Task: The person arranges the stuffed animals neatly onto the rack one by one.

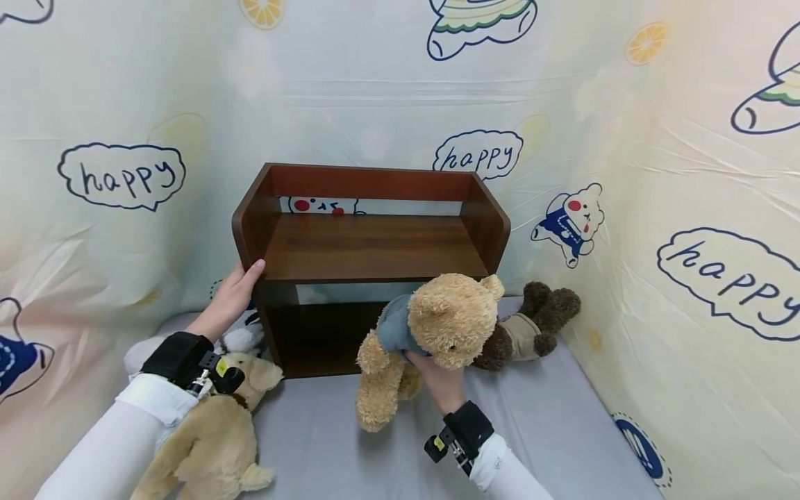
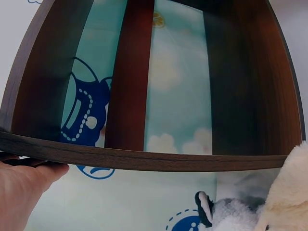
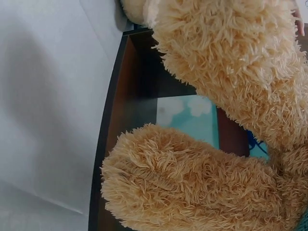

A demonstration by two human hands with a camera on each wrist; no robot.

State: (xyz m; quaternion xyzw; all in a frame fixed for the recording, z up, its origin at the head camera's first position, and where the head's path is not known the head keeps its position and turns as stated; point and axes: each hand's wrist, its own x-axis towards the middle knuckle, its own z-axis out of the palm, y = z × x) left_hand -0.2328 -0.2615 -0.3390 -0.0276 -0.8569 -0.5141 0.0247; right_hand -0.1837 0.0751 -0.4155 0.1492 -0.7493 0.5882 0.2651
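A grey-blue surface (image 1: 556, 410) carries the brown wooden shelf (image 1: 375, 243), which stands upright. Against the outside of its left wall is the left grip (image 1: 231, 298); how far its fingers bend, I cannot tell. The tan plush toy (image 1: 212, 444) lies near, under the left sleeve. The curly teddy bear (image 1: 453, 319), in blue shirt, is before the shelf's lower right part, grasped at its body by the right grip (image 1: 440, 378). Behind this bear lies a smaller dark-brown plush (image 1: 556, 312).
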